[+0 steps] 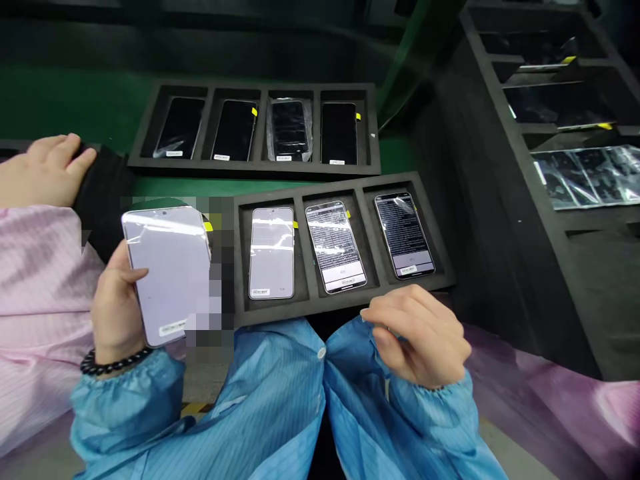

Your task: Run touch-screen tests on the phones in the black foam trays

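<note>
My left hand (117, 307) grips a smartphone (170, 273) by its left edge, the thumb lying over the front. Its screen glows pale lilac, with a white label near the bottom; part of this phone is hidden by a pixelated patch. My right hand (420, 333) hovers at the near edge of a black foam tray (273, 313), fingers loosely bent, the thumb apart from them and nothing visible between. In that tray lie a phone with a pale screen (271, 257), a phone with text on white (336, 247) and a phone with text on black (405, 233).
Behind it, a second foam tray (255, 165) holds several dark-screened phones, one in clear wrap (290, 130). More phones sit in a foam tray (545, 233) at the right. At the left, another person's hand (45, 170) rests near a black foam edge.
</note>
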`<state>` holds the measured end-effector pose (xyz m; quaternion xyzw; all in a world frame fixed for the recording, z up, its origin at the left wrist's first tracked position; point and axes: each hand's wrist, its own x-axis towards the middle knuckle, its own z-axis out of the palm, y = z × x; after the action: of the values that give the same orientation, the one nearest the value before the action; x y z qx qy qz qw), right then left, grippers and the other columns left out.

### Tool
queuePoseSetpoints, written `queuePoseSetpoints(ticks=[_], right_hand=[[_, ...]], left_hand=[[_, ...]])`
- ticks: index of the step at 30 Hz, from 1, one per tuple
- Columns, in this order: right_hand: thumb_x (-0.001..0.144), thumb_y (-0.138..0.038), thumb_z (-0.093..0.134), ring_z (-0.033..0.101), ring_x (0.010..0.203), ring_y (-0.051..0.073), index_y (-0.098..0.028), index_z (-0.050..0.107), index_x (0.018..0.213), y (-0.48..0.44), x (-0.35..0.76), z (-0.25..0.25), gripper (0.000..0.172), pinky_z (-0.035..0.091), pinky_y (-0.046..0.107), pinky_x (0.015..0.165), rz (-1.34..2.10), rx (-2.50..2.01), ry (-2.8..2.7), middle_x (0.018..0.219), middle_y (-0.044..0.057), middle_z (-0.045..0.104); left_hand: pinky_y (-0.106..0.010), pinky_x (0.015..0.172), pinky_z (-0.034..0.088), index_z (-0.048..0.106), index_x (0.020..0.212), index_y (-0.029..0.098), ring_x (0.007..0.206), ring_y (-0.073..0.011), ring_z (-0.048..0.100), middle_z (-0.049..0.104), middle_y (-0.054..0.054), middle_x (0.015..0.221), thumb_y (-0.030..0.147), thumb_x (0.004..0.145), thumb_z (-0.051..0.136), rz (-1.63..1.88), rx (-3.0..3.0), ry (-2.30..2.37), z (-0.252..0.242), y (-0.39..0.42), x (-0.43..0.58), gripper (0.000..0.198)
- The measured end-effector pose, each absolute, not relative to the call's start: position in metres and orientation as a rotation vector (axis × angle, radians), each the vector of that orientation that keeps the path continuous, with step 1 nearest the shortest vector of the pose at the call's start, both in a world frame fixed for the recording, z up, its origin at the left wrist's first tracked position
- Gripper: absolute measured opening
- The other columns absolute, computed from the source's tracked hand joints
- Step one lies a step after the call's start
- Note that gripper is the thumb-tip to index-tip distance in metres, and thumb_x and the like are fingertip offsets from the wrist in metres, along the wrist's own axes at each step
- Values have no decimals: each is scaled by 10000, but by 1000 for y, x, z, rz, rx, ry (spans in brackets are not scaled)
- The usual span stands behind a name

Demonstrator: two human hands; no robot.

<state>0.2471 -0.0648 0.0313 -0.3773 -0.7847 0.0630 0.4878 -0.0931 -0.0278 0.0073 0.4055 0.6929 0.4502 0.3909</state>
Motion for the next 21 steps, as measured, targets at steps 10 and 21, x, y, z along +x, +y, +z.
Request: queuePoseSetpoints(ticks=[10, 21], right_hand=[[956, -130, 549, 646, 744, 159, -160, 677, 983, -46, 213, 10, 134, 525, 301, 672, 374, -959, -2143, 820, 37, 744], [988, -294, 567, 585, 1210, 257, -212, 689, 1215, -38, 174, -24, 270, 379, 515, 1149, 296, -967, -2531, 1405, 125, 644]], left_hand=[[-519, 1010, 499, 442, 1494, 250, 1226, -303, 611, 664, 1, 1288, 422, 959, 485, 971, 1304, 2025, -5, -40, -93, 564], [-641, 1280, 96, 499, 1509, 329, 1489, -380, 347, 359, -50, 1640, 374, 973, 427, 817, 2279, 1956, -57, -135, -121, 543]])
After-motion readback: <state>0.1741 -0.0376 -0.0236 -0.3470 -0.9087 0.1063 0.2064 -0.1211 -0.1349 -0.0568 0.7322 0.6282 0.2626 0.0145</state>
